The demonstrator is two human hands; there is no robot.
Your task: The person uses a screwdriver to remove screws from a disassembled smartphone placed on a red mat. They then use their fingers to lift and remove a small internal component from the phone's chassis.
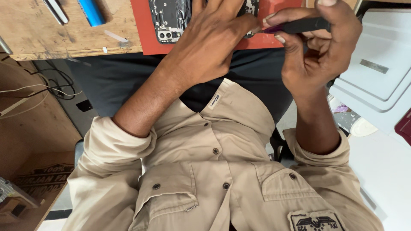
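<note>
- The left hand (209,40) lies spread, palm down, over an opened phone (169,19) whose bare circuit boards and camera modules show; the fingers press on it and close round nothing.
- The phone rests on a red mat (143,38) at the near edge of the wooden counter (51,34); the left hand hides its middle part, so only the left portion and a strip by the fingers (250,6) show.
- The right hand (319,47) is closed in a pinch on a slim black tool (302,25), its purple tip (269,30) pointing left, just beside the left fingertips.
- On the counter, well left of the mat, lie a blue pen-like cylinder (90,11) and a silver tool (56,10).
- A white moulded case (376,72) sits right of the right hand.
- Loose cables (55,85) hang below the counter at left.
- A beige shirt (214,171) with rolled sleeves fills the foreground.
</note>
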